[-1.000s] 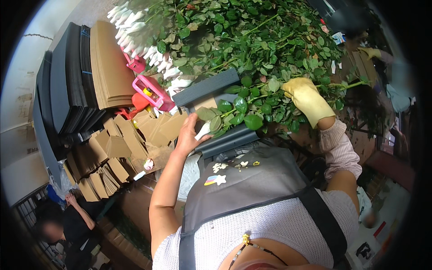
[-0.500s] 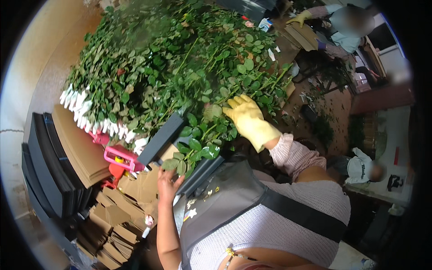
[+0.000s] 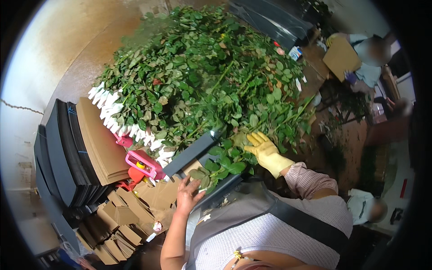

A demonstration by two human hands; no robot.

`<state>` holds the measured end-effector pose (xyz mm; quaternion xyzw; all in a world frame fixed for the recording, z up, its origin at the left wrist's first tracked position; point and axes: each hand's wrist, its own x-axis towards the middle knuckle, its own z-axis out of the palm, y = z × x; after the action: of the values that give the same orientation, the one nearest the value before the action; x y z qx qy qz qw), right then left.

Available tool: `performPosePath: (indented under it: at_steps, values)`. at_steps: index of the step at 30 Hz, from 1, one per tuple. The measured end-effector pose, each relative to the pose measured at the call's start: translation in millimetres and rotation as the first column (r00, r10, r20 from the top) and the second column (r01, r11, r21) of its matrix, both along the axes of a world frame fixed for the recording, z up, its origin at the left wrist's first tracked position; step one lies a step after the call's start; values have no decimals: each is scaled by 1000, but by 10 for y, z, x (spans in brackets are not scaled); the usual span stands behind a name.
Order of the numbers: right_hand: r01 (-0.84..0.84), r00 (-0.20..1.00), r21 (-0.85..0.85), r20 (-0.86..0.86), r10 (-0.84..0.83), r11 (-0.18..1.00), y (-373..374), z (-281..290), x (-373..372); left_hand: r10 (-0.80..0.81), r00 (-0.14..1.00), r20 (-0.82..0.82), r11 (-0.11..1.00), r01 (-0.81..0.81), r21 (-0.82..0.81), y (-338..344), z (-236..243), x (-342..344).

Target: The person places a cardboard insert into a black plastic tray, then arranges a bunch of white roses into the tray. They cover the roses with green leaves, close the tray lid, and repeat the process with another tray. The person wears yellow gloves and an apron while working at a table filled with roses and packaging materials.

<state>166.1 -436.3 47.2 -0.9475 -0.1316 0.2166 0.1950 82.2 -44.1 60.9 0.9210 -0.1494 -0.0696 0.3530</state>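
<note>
A person in a knitted pale lilac top and a dark grey apron [image 3: 243, 195] is working at a broad, heaped pile of green leafy stems [image 3: 198, 81]. Right in front of the apron, a leafy green cut stem [image 3: 220, 168] is lying between a long dark grey ribbed bar [image 3: 193, 153] and a smooth dark grey edge [image 3: 222, 188].

The bare left hand [image 3: 188, 195] is sitting at the near left end of that stem, its thumb standing apart from its bent fingers and its fingertips reaching the leaves; whether it is gripping anything, one cannot tell. The right hand in a yellow rubber glove [image 3: 265, 152] is spreading its fingers wide, palm downward, over the leaves at the stem's far right end; nothing is showing in its grasp.

Along the pile's left side, a row of white wrapped ends [image 3: 108, 108] is sticking out. Below them, a bright pink plastic handled object [image 3: 146, 164] is standing beside folded brown cardboard pieces [image 3: 121, 211]. A pink-and-white flower head [image 3: 157, 226] is lying near these pieces. Farther left, tall brown cardboard sheets [image 3: 101, 148] are leaning beside dark grey sheets [image 3: 67, 153]. At the upper right, a co-worker [image 3: 370, 67] is holding a flat tan cardboard piece [image 3: 343, 58].
</note>
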Motion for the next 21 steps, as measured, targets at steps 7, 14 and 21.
performPosePath:
  at_steps: [7, 14, 21]
  values:
    - [-423, 904, -64, -100, 416, 904, 487, 1670, 1454, -7, 999, 34, 998, 5, 62, 35, -8, -46]
    - [-621, 384, -40, 856, 348, 783, 2286, 1774, 3227, -25, 998, 52, 999, 24, 29, 42, 106, 50]
    - [-183, 456, -467, 739, 496, 865, 3613, 2032, 4670, -19, 999, 43, 1000, 19, 19, 107, -37, 13]
